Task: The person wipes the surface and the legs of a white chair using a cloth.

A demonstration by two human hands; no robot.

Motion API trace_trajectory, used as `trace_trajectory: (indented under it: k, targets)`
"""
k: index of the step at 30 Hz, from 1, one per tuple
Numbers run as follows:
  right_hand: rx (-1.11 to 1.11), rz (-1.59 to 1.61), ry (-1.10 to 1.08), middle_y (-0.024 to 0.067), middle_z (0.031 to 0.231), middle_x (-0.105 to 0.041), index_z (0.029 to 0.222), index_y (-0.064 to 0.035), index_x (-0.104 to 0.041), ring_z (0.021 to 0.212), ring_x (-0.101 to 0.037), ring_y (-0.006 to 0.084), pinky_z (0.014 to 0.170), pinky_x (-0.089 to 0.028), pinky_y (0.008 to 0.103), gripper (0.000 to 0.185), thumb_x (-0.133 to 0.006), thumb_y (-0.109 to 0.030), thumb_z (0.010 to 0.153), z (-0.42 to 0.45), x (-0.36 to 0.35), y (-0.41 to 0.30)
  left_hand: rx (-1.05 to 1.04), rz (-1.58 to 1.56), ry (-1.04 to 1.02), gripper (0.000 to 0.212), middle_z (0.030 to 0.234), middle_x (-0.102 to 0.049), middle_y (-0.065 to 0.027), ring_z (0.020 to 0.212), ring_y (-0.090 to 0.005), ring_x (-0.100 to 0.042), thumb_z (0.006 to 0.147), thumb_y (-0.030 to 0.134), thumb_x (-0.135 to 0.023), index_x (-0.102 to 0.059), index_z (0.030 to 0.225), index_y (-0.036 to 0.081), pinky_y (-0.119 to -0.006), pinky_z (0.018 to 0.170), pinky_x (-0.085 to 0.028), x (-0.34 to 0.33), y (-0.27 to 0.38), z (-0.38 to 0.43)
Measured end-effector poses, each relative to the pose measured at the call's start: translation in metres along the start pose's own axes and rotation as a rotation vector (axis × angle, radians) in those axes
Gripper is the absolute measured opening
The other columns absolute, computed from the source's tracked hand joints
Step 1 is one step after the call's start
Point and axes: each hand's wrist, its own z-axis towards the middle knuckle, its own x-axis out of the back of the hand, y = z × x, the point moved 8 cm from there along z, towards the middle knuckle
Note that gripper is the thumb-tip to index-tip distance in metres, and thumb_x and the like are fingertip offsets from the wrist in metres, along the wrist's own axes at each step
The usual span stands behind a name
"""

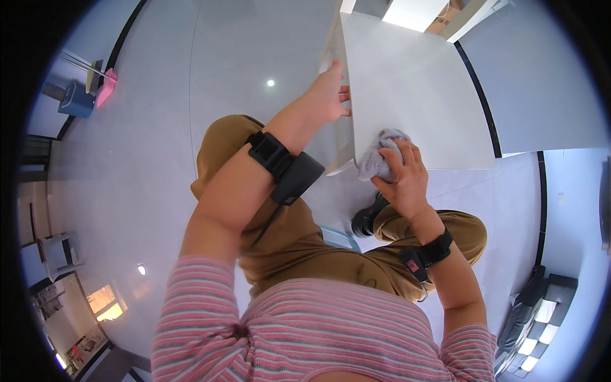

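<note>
My right hand [405,179] presses a crumpled grey terry cloth [382,155] against the near corner of a white panel of a piece of furniture [420,100]. Its fingers are spread over the cloth. Farther up, my left hand [331,93] is at the left edge of the same panel, thumb pointing up along the edge. The left fingertips reach the panel's edge; whether they grip it cannot be told. Black devices are strapped to both forearms.
White shelving with a cardboard box [444,18] adjoins the panel's far end. A pale blue stool [340,238] shows beneath me. At the left wall are a pink dustpan [107,88], a brush and a blue bin [77,100]. A black and white padded seat [539,324] stands lower right.
</note>
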Motion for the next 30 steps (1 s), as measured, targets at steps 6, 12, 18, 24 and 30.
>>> trace_trajectory:
  k: [6, 12, 18, 24, 30]
  targets:
    - [0.013, -0.129, 0.096, 0.0128, 0.099, -0.049, 0.092, -0.0094, -0.054, 0.093, -0.048, 0.0331, 0.073, -0.045, 0.0381, 0.044, -0.069, -0.013, 0.051, 0.018, -0.021, -0.042, -0.026, 0.033, 0.007, 0.067, 0.105, -0.039, -0.0142, 0.095, -0.0237, -0.041, 0.085, 0.051, -0.037, -0.022, 0.125, -0.002, -0.056, 0.086, -0.031, -0.003, 0.002, -0.012]
    - [-0.077, -0.172, -0.035, 0.0091, 0.1, -0.049, 0.092, -0.0116, -0.054, 0.095, -0.046, 0.0297, 0.069, -0.047, 0.0346, 0.042, -0.068, -0.009, 0.053, 0.084, -0.047, -0.025, -0.041, -0.054, 0.038, 0.062, 0.103, -0.04, -0.0168, 0.092, -0.0252, -0.043, 0.085, 0.049, -0.039, -0.028, 0.121, 0.0, -0.048, 0.082, -0.037, 0.004, 0.006, 0.009]
    - [-0.009, 0.099, -0.069, 0.0131, 0.113, -0.043, 0.099, -0.013, -0.053, 0.107, -0.04, 0.0338, 0.086, -0.039, 0.0387, 0.046, -0.066, -0.008, 0.055, 0.07, -0.035, -0.02, -0.033, 0.092, 0.067, 0.059, 0.105, -0.046, -0.0206, 0.096, -0.0281, -0.046, 0.086, 0.05, -0.031, -0.033, 0.119, 0.001, -0.049, 0.091, -0.028, 0.014, 0.014, 0.016]
    - [0.006, 0.117, -0.177, 0.0168, 0.108, -0.043, 0.097, -0.0099, -0.052, 0.105, -0.04, 0.0364, 0.087, -0.037, 0.0395, 0.046, -0.066, -0.007, 0.054, 0.031, -0.02, -0.038, -0.14, 0.088, 0.075, 0.061, 0.118, -0.044, -0.0208, 0.116, -0.0276, -0.038, 0.086, 0.051, -0.027, -0.03, 0.126, 0.005, -0.049, 0.102, -0.001, 0.022, 0.029, 0.008]
    - [-0.013, 0.143, 0.0, 0.0152, 0.106, -0.045, 0.097, -0.01, -0.052, 0.103, -0.041, 0.0362, 0.087, -0.038, 0.0403, 0.044, -0.066, -0.009, 0.055, 0.083, -0.036, -0.007, -0.212, 0.112, 0.061, 0.061, 0.119, -0.043, -0.0183, 0.115, -0.0278, -0.039, 0.086, 0.051, -0.026, -0.029, 0.127, 0.006, -0.052, 0.1, -0.001, 0.017, 0.046, -0.002]
